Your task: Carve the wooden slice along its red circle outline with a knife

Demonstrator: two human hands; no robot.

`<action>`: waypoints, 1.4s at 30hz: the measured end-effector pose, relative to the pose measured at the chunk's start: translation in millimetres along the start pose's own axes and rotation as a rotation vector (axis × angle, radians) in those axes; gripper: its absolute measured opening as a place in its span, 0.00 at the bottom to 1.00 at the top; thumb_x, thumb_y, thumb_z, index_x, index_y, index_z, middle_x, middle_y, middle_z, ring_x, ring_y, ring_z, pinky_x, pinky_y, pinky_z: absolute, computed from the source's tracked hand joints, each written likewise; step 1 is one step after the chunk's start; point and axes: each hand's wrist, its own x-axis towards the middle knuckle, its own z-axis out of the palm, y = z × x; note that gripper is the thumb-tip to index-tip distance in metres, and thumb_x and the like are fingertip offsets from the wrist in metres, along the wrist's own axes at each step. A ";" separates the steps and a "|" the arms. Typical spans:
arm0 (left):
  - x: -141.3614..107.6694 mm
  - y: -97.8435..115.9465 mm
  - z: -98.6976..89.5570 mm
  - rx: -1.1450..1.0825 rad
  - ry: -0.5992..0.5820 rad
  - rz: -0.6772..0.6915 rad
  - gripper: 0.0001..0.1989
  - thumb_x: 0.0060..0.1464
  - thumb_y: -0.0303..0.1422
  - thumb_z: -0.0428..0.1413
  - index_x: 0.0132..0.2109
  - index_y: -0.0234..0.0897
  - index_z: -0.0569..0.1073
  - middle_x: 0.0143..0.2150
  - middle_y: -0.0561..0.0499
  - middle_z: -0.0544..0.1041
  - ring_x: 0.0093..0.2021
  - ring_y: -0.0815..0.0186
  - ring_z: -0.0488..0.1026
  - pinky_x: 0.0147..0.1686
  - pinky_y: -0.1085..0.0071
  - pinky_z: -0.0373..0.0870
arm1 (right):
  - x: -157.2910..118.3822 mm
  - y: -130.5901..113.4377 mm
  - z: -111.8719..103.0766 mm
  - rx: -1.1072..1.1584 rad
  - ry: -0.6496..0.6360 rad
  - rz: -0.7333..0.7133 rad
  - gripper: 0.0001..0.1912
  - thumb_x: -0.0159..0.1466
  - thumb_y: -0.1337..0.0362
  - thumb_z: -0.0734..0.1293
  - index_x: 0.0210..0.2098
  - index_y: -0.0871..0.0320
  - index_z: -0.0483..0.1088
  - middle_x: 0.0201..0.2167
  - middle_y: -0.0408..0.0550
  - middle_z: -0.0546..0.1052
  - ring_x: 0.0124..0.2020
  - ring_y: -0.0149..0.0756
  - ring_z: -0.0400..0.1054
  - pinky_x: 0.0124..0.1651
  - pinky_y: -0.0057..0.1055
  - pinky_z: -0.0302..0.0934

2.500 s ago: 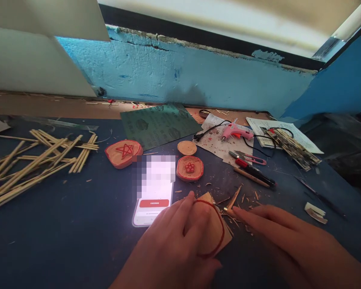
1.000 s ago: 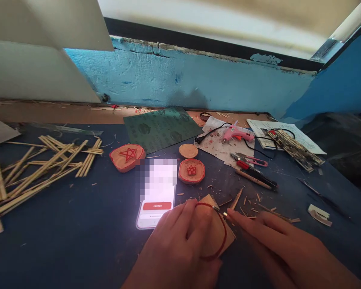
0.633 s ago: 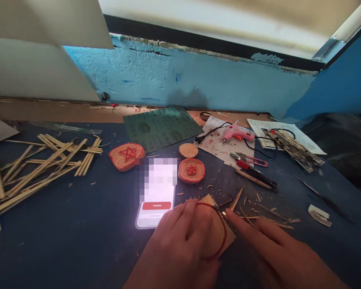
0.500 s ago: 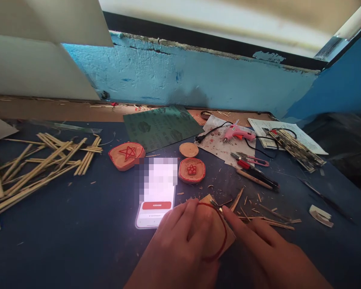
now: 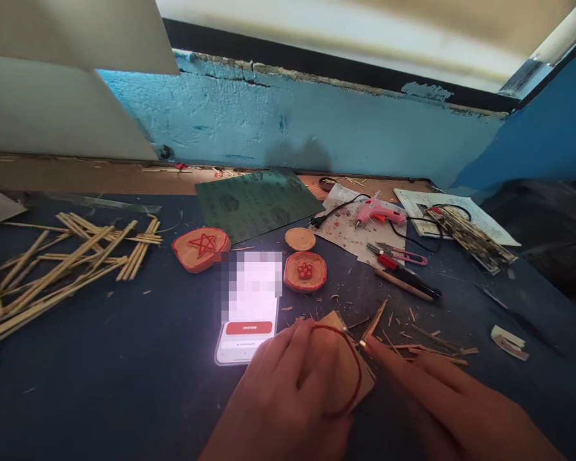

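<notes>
My left hand (image 5: pixel 283 384) presses down on a flat piece of wood (image 5: pixel 333 368) marked with a curved red line, its fingers holding it on the dark blue table. At the wood's right edge, my right hand (image 5: pixel 441 384) is closed around what looks like a craft knife (image 5: pixel 362 344). Only its small shiny front end shows; the handle is hidden in my fingers. Wood shavings (image 5: pixel 415 342) and slivers lie just beyond my right hand. A lit phone (image 5: pixel 249 330) lies to the left of my left hand.
Wooden pieces with a red star (image 5: pixel 202 246) and a red flower (image 5: pixel 305 272) lie beyond the phone, near a plain disc (image 5: pixel 300 239). Sticks (image 5: pixel 72 262) lie left. Right are a pink glue gun (image 5: pixel 377 212), cutters (image 5: pixel 403 254) and a thin pointed tool (image 5: pixel 516 317).
My right hand and the knife have shifted slightly right and down along the wood's edge. My left hand and the wood have hardly moved.
</notes>
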 end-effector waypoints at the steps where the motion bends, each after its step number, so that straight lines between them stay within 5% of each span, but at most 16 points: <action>1: -1.5 0.1 0.5 -0.009 0.003 -0.010 0.25 0.52 0.28 0.58 0.58 0.27 0.75 0.54 0.30 0.83 0.53 0.43 0.84 0.51 0.50 0.86 | -2.9 0.9 1.4 0.002 -0.019 0.007 0.31 0.70 0.71 0.59 0.68 0.47 0.75 0.37 0.49 0.86 0.24 0.36 0.81 0.20 0.22 0.73; 6: -2.9 -0.4 4.4 -0.038 -0.034 -0.026 0.28 0.52 0.27 0.59 0.61 0.28 0.74 0.59 0.30 0.81 0.58 0.42 0.82 0.55 0.50 0.84 | -5.4 0.3 7.4 -0.024 -0.056 -0.001 0.32 0.70 0.72 0.58 0.70 0.50 0.73 0.38 0.49 0.86 0.17 0.31 0.75 0.19 0.23 0.72; 10: -0.4 -3.2 6.7 -0.062 -0.087 -0.021 0.29 0.49 0.27 0.60 0.61 0.29 0.76 0.60 0.31 0.81 0.58 0.43 0.81 0.56 0.51 0.84 | -9.0 0.6 11.9 -0.015 -0.042 -0.014 0.42 0.62 0.75 0.62 0.74 0.44 0.66 0.36 0.44 0.85 0.15 0.30 0.72 0.20 0.22 0.72; 17: -3.1 -3.2 0.5 -0.041 -0.063 0.007 0.27 0.54 0.28 0.59 0.61 0.29 0.76 0.60 0.33 0.82 0.58 0.44 0.82 0.56 0.53 0.84 | 8.3 -10.4 27.8 0.081 0.062 0.003 0.34 0.68 0.77 0.58 0.70 0.53 0.71 0.39 0.46 0.85 0.28 0.28 0.80 0.33 0.17 0.75; 22: -5.4 -4.9 3.6 0.018 -0.009 0.031 0.25 0.57 0.29 0.58 0.61 0.27 0.76 0.58 0.31 0.82 0.55 0.42 0.83 0.52 0.52 0.86 | 31.9 -15.9 18.2 0.113 0.051 0.026 0.27 0.71 0.74 0.58 0.65 0.57 0.76 0.41 0.50 0.87 0.38 0.33 0.84 0.41 0.22 0.78; 29: -1.9 -3.0 4.5 -0.013 0.026 0.008 0.22 0.57 0.29 0.57 0.58 0.28 0.76 0.56 0.32 0.83 0.54 0.45 0.83 0.52 0.52 0.86 | 7.8 1.7 -3.9 0.017 0.049 -0.040 0.25 0.71 0.71 0.59 0.61 0.55 0.79 0.38 0.49 0.88 0.32 0.36 0.85 0.33 0.22 0.78; 37: -8.1 -2.7 2.4 -0.070 -0.076 -0.029 0.24 0.58 0.27 0.57 0.62 0.30 0.75 0.61 0.32 0.80 0.62 0.44 0.79 0.59 0.50 0.82 | 0.7 -0.8 3.8 0.026 -0.026 -0.007 0.27 0.73 0.71 0.56 0.64 0.52 0.77 0.41 0.50 0.87 0.24 0.32 0.82 0.22 0.18 0.72; 42: -8.0 -5.2 1.3 -0.082 -0.161 -0.010 0.29 0.57 0.28 0.59 0.65 0.29 0.73 0.65 0.32 0.78 0.64 0.43 0.78 0.63 0.51 0.79 | -8.8 3.1 15.6 0.036 -0.038 0.024 0.44 0.63 0.76 0.61 0.75 0.39 0.64 0.37 0.42 0.86 0.20 0.32 0.78 0.19 0.20 0.70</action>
